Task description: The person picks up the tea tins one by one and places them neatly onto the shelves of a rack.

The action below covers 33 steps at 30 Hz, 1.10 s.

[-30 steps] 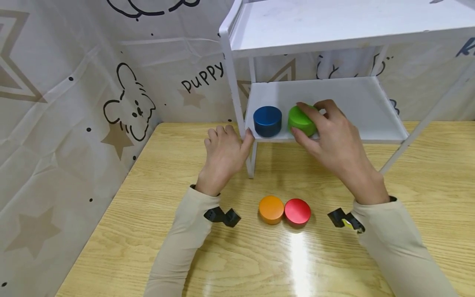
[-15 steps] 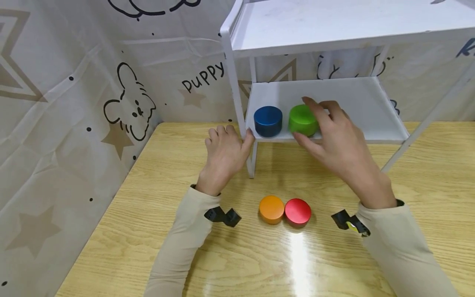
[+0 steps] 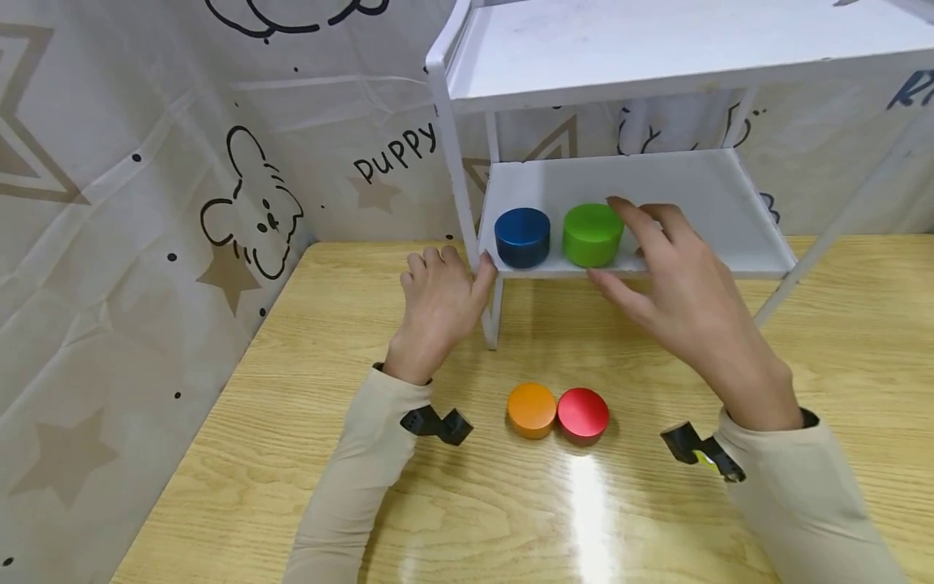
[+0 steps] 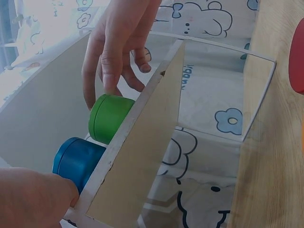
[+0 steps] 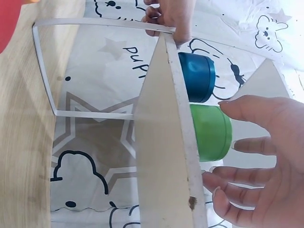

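Observation:
On the lower board of a white shelf rack (image 3: pixel 679 203), a green round tin (image 3: pixel 593 235) stands to the right of a blue round tin (image 3: pixel 522 238). My right hand (image 3: pixel 686 284) is spread just right of the green tin, thumb and fingers apart, holding nothing. In the right wrist view its thumb (image 5: pixel 247 108) overlaps the tin's edge. My left hand (image 3: pixel 443 304) grips the rack's front left corner post, thumb at the board's front edge beside the blue tin. An orange round tin (image 3: pixel 531 410) and a red round tin (image 3: pixel 582 415) stand side by side on the table.
The rack's upper board (image 3: pixel 657 49) overhangs the lower one. Its slanting right leg (image 3: pixel 832 231) stands beyond my right hand. The wooden table (image 3: pixel 306 470) runs under everything, and a printed cloth (image 3: pixel 117 324) hangs behind and at the left.
My right hand has let go of the green tin and drawn back to the right, its fingers opening. The tin stays on the board. My left hand keeps its place.

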Motion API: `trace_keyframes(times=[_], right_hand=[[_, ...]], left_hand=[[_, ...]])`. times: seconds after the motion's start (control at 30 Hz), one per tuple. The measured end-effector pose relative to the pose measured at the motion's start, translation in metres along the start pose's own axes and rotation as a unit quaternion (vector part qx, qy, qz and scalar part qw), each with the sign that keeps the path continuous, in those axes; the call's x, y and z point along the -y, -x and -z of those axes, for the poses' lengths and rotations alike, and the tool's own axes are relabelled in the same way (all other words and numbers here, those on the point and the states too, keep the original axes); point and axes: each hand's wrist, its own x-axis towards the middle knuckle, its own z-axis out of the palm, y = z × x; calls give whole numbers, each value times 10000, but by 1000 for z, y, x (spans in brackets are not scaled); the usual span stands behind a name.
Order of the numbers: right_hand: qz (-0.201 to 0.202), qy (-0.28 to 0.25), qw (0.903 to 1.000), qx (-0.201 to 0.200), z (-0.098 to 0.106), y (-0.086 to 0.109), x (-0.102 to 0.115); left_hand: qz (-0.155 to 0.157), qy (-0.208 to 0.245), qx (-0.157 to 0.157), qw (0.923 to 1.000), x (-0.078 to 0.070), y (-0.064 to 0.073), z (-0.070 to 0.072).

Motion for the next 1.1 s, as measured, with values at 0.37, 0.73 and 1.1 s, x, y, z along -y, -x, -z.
trace_keyframes(times=[0.37, 0.73, 1.1], right_hand=[[-37, 6, 10000, -46, 11, 9, 2], [15, 204, 9998, -1, 18, 16, 2], [60, 362, 9993, 11, 21, 26, -4]], left_hand=[[111, -7, -41, 9999, 1, -1, 1], [150, -6, 14, 9999, 2, 0, 0], [222, 88, 96, 9997, 1, -1, 3]])
